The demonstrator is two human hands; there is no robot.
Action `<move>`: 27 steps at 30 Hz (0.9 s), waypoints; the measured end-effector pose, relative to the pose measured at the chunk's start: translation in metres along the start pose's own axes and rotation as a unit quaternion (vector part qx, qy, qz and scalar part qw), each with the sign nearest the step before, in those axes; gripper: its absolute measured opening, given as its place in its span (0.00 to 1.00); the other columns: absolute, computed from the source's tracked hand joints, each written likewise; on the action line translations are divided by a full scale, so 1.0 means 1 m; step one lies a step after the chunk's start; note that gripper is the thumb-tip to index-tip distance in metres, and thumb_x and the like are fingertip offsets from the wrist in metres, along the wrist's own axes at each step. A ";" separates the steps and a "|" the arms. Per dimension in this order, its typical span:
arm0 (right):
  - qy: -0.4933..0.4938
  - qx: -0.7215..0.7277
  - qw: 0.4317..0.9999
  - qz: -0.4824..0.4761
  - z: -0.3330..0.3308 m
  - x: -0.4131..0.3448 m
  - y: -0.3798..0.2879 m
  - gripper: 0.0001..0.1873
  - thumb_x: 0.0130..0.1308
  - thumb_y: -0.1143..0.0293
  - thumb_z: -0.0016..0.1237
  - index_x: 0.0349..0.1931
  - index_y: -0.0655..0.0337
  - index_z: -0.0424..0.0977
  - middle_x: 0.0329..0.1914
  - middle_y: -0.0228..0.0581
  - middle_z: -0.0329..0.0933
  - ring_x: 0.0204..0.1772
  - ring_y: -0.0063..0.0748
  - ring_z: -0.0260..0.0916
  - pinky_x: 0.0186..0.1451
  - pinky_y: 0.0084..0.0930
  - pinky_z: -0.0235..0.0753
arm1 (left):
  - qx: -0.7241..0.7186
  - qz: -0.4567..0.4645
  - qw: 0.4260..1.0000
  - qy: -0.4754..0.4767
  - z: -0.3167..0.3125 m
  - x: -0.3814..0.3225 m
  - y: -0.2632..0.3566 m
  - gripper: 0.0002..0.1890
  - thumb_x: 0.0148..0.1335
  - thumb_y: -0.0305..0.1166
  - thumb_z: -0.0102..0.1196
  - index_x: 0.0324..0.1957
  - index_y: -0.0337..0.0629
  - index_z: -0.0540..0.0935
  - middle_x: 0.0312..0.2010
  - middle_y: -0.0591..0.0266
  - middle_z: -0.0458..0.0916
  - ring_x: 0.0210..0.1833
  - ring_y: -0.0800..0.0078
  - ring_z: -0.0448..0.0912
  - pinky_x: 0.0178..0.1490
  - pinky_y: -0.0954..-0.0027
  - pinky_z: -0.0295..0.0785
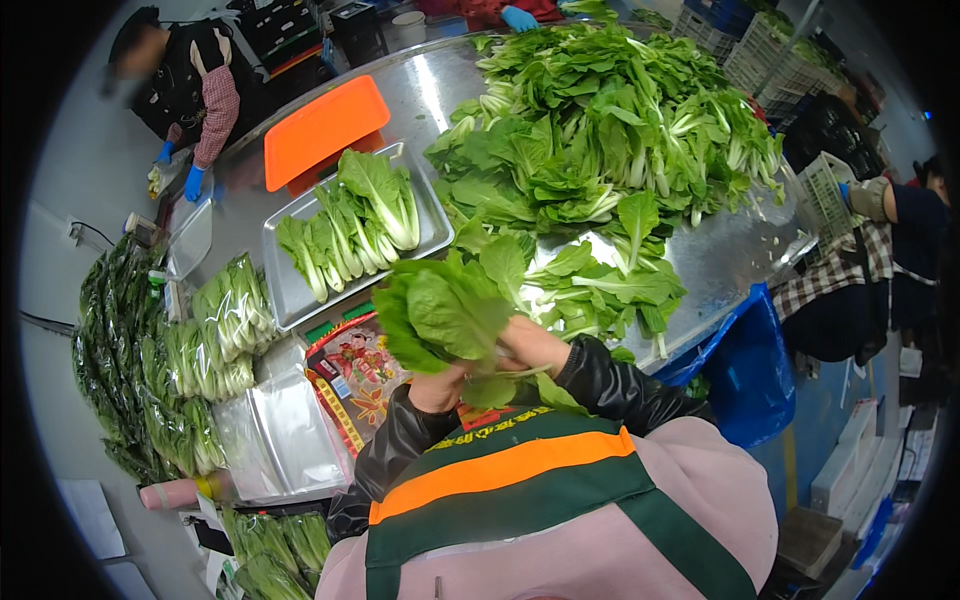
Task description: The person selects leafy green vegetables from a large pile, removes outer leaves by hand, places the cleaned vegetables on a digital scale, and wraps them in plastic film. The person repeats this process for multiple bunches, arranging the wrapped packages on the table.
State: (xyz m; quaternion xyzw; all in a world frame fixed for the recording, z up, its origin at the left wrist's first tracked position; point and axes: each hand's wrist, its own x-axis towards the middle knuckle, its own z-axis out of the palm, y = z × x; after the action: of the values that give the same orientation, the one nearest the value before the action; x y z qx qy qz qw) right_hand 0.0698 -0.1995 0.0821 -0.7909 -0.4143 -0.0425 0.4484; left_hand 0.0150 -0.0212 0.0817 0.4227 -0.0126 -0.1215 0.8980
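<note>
In front of my chest I hold a bunch of leafy greens (442,311), its broad leaves turned away from me. My left hand (439,388) grips it from the left, fingers mostly hidden by leaves. My right hand (534,346) closes around the stem end, where the view is blurred. A few leaves (551,390) stick out below my wrists, over my apron. Just beyond my hands lie loose leafy greens (592,285) on the metal table (705,259). Trimmed bunches of greens (352,225) lie side by side in a metal tray (427,199) to the left.
A large heap of greens (600,127) covers the far table. An orange plastic tray (326,131) sits behind the metal one. Bagged greens (232,307) and clear plastic bags (289,424) lie left. A blue-lined bin (754,375) stands right. Co-workers (214,97) stand around the table.
</note>
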 end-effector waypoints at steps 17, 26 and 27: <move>-0.011 0.477 0.801 0.362 -0.023 0.017 -0.005 0.21 0.65 0.69 0.49 0.55 0.69 0.64 0.44 0.42 0.76 0.42 0.25 0.74 0.42 0.22 0.75 | -0.091 -0.048 0.993 0.054 0.008 0.013 0.025 0.21 0.59 0.23 0.52 0.56 0.37 0.68 0.49 0.56 0.76 0.51 0.64 0.76 0.51 0.62 0.72; 0.030 0.038 0.989 0.136 -0.006 0.015 -0.034 0.07 0.61 0.69 0.48 0.35 0.62 0.72 0.29 0.42 0.74 0.30 0.44 0.73 0.32 0.29 0.72 | -0.140 -0.040 0.982 0.122 -0.003 0.016 0.006 0.20 0.60 0.23 0.52 0.55 0.40 0.68 0.47 0.59 0.76 0.47 0.66 0.77 0.49 0.64 0.74; 0.028 0.046 0.988 0.141 -0.006 0.013 -0.032 0.07 0.61 0.69 0.48 0.35 0.62 0.72 0.29 0.41 0.74 0.30 0.44 0.73 0.32 0.30 0.72 | -0.135 -0.047 0.982 0.125 -0.003 0.015 0.005 0.21 0.60 0.23 0.51 0.56 0.40 0.68 0.47 0.59 0.76 0.48 0.66 0.77 0.50 0.64 0.74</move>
State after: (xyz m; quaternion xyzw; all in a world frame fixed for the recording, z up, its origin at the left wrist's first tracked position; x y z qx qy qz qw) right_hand 0.0586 -0.1877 0.1128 -0.8186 -0.2869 0.0179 0.4973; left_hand 0.0314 -0.0194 0.0829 0.3096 0.1362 -0.1106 0.9345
